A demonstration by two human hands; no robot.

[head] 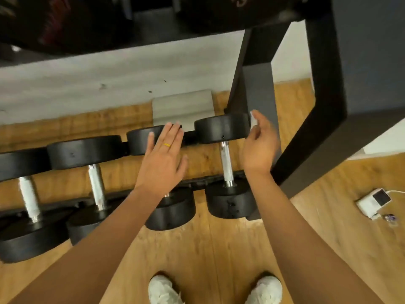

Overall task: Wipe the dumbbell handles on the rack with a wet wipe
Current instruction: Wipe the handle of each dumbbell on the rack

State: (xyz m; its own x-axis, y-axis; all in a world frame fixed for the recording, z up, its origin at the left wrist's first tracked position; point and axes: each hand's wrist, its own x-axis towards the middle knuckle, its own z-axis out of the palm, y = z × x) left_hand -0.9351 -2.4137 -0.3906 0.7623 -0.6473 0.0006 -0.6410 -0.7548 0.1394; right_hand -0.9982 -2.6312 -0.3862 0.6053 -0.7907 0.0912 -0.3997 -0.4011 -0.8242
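R hand (259,145) pinches wet wipe (254,122) by far head of end dumbbell (221,128); handle (226,163) just left of hand. L hand (163,154) flat, fingers straight, over next dumbbell (171,209).

Upper shelf (131,29) overhangs row, capping your approach from above. Black upright (324,106) walls off right side; your right hand (259,143), pinching wet wipe (254,121), fills slot between it and rightmost dumbbell (221,128). Your left hand (163,154) spreads flat over next dumbbell (173,209). Open gaps flank rightmost handle (225,163); floor (203,159) shows through. Farther left, heads (85,152) crowd close, handles (96,185) well apart.
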